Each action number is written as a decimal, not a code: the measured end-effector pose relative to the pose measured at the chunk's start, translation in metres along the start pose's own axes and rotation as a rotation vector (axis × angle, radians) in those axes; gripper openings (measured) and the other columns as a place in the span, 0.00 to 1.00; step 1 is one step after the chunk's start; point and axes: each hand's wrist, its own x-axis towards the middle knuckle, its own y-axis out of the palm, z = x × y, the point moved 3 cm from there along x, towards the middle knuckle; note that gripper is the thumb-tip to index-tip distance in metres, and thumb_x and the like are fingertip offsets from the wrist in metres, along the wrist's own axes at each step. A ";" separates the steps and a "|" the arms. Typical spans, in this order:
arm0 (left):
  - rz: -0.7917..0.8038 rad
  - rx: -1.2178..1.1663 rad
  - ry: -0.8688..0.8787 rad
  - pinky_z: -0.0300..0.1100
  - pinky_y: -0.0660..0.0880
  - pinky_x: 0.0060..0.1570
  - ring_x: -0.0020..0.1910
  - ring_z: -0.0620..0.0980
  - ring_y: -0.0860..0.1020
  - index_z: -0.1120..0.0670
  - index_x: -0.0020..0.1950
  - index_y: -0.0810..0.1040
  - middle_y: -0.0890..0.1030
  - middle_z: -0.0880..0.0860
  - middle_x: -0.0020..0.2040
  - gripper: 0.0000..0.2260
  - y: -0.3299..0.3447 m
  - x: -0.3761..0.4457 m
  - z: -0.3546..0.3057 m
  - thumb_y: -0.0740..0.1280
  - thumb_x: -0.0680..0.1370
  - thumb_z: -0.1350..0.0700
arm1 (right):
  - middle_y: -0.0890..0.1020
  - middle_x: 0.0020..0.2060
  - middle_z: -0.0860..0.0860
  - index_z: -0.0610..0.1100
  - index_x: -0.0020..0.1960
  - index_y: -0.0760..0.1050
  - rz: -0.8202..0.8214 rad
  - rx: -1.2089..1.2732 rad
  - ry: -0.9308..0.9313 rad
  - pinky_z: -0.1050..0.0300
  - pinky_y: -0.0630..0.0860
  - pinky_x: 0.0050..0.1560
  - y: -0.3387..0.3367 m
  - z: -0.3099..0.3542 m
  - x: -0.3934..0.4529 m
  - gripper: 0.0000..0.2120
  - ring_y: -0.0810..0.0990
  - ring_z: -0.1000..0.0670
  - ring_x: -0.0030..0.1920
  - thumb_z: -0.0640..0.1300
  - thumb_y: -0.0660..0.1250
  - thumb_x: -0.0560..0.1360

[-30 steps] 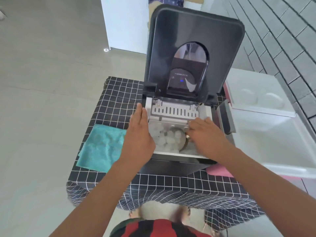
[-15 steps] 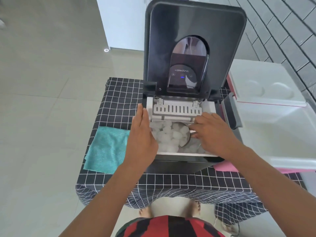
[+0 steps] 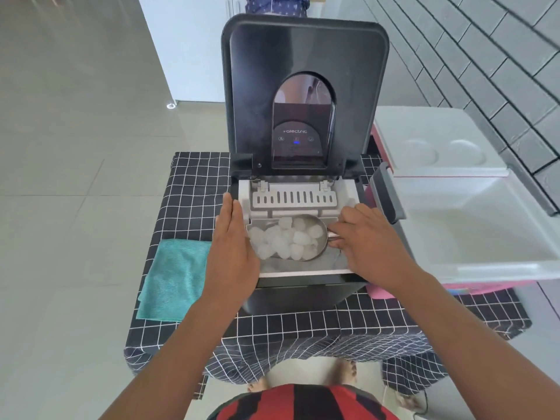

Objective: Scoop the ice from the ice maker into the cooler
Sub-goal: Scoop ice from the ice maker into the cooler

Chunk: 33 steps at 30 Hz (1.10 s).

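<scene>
A black ice maker (image 3: pixel 303 292) stands on the table with its lid (image 3: pixel 306 56) raised upright. Inside its white basket, a metal scoop (image 3: pixel 321 247) lies heaped with ice (image 3: pixel 288 237). My right hand (image 3: pixel 369 244) grips the scoop's handle from the right. My left hand (image 3: pixel 233 247) rests flat, fingers together, on the left edge of the ice maker, holding nothing. The cooler (image 3: pixel 472 237), white inside and pink outside, stands open to the right of the ice maker, its lid (image 3: pixel 436 144) folded back.
A teal cloth (image 3: pixel 172 277) lies on the black checked tablecloth (image 3: pixel 194 189) left of the ice maker. A grey brick wall (image 3: pixel 485 56) runs behind the cooler. Tiled floor surrounds the table, and my bare feet show below its front edge.
My right hand has drawn the scoop up through the ice; it now sits higher in the basket and heaped with cubes. My left hand stays on the left edge.
</scene>
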 end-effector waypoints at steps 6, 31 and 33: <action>-0.006 0.014 -0.002 0.12 0.46 0.55 0.74 0.36 0.46 0.56 0.79 0.52 0.46 0.45 0.80 0.26 0.000 0.001 0.002 0.54 0.82 0.64 | 0.67 0.39 0.55 0.46 0.53 0.80 0.002 0.142 0.101 0.57 0.57 0.46 0.000 -0.013 -0.001 0.09 0.61 0.54 0.44 0.48 0.68 0.75; -0.191 0.135 -0.025 0.39 0.61 0.70 0.75 0.48 0.61 0.55 0.71 0.71 0.66 0.50 0.75 0.22 0.002 0.002 -0.035 0.60 0.77 0.67 | 0.74 0.44 0.52 0.41 0.54 0.81 0.018 0.456 0.043 0.49 0.69 0.56 -0.015 -0.081 -0.006 0.11 0.71 0.48 0.50 0.43 0.72 0.73; -0.200 0.099 -0.022 0.35 0.59 0.69 0.73 0.48 0.64 0.56 0.70 0.72 0.69 0.51 0.73 0.21 0.011 0.005 -0.055 0.61 0.77 0.66 | 0.74 0.42 0.53 0.43 0.53 0.82 0.023 0.464 0.032 0.47 0.69 0.54 -0.019 -0.094 -0.011 0.09 0.71 0.47 0.49 0.43 0.71 0.74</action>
